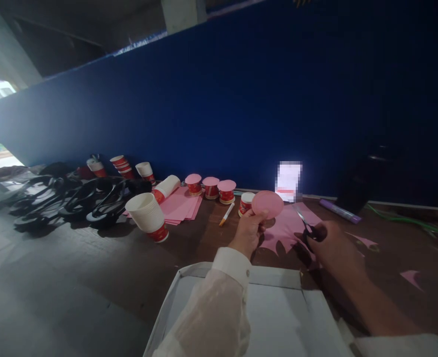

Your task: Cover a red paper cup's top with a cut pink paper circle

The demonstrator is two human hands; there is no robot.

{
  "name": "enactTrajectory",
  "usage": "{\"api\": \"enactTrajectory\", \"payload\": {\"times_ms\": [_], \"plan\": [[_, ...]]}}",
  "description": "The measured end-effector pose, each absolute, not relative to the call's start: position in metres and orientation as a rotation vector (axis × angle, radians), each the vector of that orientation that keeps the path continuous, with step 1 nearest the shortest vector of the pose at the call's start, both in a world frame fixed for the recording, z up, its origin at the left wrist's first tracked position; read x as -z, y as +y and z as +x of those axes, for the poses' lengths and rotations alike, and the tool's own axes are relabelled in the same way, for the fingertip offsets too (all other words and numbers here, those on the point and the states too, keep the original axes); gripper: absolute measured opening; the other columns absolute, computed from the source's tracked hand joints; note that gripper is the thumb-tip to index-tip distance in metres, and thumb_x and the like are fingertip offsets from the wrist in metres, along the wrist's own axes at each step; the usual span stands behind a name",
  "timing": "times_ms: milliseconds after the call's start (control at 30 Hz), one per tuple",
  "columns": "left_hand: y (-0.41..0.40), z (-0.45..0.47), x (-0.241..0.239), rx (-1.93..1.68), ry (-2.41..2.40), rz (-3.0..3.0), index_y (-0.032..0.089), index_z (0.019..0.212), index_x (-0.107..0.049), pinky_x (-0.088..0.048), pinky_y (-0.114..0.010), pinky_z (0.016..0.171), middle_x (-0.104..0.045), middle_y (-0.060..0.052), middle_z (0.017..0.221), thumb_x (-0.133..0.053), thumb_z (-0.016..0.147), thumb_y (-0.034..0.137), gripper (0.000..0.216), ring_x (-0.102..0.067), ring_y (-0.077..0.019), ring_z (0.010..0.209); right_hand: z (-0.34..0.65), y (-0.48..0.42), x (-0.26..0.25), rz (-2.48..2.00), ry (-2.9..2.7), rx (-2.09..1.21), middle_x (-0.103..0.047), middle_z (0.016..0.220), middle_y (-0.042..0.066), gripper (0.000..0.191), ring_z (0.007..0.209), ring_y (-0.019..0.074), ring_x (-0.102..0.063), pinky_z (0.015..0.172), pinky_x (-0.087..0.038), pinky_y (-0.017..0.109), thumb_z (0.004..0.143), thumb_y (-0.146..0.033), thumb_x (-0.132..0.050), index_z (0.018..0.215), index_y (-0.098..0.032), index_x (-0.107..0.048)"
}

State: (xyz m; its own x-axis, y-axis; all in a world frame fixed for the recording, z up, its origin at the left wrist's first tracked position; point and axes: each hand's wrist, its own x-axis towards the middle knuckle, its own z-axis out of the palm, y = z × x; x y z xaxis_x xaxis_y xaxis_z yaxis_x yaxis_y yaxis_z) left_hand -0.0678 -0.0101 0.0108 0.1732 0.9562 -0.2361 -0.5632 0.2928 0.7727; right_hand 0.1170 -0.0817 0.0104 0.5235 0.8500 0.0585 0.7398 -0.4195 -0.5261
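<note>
Sleeve (219, 302); pink disc (268, 203) between left fingers (262, 215).

Behind the pink disc (268, 205), the lit screen (288, 176) is pixelated, its content unreadable; left of the disc, the small cup (246, 199) is partly obscured by the left hand (249, 230). Right of the disc, the right hand (336, 250) conceals part of the scissors (305, 223), and a dark object (363, 178) is too shadowed to identify. Below the disc, the white box (281, 307) is cut off by the bottom edge.

Pink paper disc (267, 204) held up in left hand (249, 229); scissors (305, 226) gripped in right hand (332, 250); three cups (211, 189) topped with pink discs.
</note>
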Motion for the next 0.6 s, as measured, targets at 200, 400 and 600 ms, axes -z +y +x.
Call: {"api": "enactTrajectory", "payload": {"times_ms": [200, 400, 600], "plan": [[-0.005, -0.076, -0.017, -1.247, 0.809, 0.482, 0.015, 0.072, -0.056, -0.029, -0.014, 0.044, -0.052, 0.005, 0.056, -0.077, 0.068, 0.012, 0.022, -0.043, -0.0033, 0.048, 0.137, -0.071, 0.010, -2.186, -1.409, -0.381, -0.076, 0.112, 0.015, 0.050, 0.099, 0.0347, -0.072, 0.075, -0.051, 0.041, 0.078, -0.055, -0.066, 0.115, -0.022, -0.064], [0.011, -0.099, -0.026, -1.516, 0.845, 0.258, 0.015, 0.072, -0.055, -0.029, -0.013, 0.044, -0.050, 0.006, 0.055, -0.065, 0.076, 0.007, 0.013, -0.042, -0.0033, 0.045, 0.152, -0.063, 0.032, -2.157, -1.583, -0.292, -0.071, 0.126, 0.020, 0.055, 0.112, 0.0371, -0.068, 0.093, -0.051, 0.046, 0.082, -0.044, -0.062, 0.128, -0.015, -0.065], [0.023, -0.128, -0.029, -1.724, 0.913, 0.106, 0.015, 0.075, -0.055, -0.031, -0.011, 0.044, -0.051, 0.006, 0.060, -0.060, 0.079, 0.004, 0.013, -0.045, -0.0027, 0.047, 0.146, -0.067, 0.024, -2.233, -1.686, -0.154, -0.066, 0.131, 0.023, 0.064, 0.120, 0.0389, -0.064, 0.094, -0.049, 0.046, 0.086, -0.050, -0.059, 0.136, -0.010, -0.060]]}}
